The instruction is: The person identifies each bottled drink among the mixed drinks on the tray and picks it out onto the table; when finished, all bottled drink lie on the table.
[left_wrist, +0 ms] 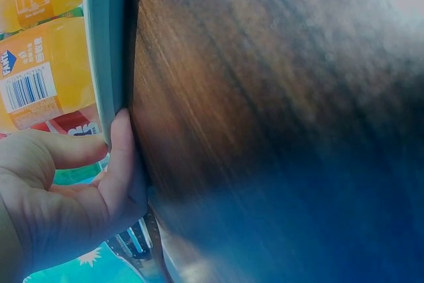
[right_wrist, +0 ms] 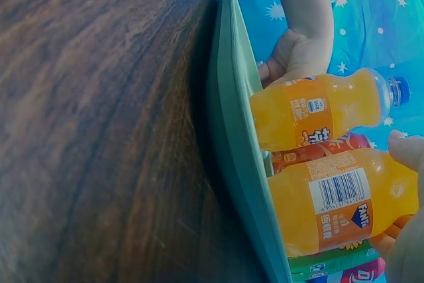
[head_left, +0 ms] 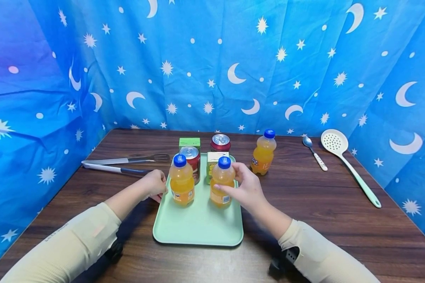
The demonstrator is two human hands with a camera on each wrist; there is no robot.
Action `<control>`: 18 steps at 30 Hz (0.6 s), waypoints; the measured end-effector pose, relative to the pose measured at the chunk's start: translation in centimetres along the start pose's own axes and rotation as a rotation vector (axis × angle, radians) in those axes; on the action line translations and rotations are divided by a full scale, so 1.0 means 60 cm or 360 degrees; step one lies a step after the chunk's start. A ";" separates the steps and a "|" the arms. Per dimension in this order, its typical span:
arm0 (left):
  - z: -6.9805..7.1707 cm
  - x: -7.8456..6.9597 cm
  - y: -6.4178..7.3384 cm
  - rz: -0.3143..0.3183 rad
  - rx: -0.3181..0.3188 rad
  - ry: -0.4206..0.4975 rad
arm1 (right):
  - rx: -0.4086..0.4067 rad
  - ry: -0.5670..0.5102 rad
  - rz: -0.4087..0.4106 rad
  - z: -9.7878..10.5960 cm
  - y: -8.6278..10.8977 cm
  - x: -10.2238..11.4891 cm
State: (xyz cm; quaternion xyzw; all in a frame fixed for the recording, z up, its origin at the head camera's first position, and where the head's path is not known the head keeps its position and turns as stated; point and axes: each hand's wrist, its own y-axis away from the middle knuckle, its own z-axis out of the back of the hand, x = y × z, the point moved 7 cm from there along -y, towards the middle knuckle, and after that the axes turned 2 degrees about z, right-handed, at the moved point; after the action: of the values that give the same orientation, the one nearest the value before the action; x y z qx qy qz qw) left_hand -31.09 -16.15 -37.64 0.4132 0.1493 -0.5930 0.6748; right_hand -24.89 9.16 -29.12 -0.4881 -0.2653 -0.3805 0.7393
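A pale green tray [head_left: 198, 230] lies on the table. My left hand [head_left: 155, 184] pinches its left rim, thumb above and fingers at the outer side in the left wrist view. My right hand [head_left: 249, 188] grips an orange soda bottle [head_left: 222, 181] with a blue cap, thumb and fingers around its sides; the bottle stands upright over the tray. To its left, a second orange soda bottle [head_left: 182, 184] stands on the tray. Behind them are a red can [head_left: 195, 162] and a yellow-green drink carton [head_left: 209, 167], each partly hidden by a bottle.
Further back stand a green carton [head_left: 189, 141] and another red can [head_left: 220, 143]. A third orange soda bottle [head_left: 263, 153] is right of the tray. Metal tongs [head_left: 124, 161] lie at left; a spoon [head_left: 315, 153] and a slotted skimmer [head_left: 354, 171] lie at right.
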 end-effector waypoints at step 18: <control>0.000 0.005 -0.002 -0.0003 0.0005 0.0028 | -0.0021 -0.0123 0.0036 -0.008 -0.001 -0.051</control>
State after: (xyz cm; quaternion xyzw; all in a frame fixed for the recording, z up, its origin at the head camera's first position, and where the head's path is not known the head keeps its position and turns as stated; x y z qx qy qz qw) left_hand -31.15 -16.36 -37.88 0.4192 0.1547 -0.5901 0.6724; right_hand -26.66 9.63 -31.63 -0.5103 -0.2855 -0.3548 0.7295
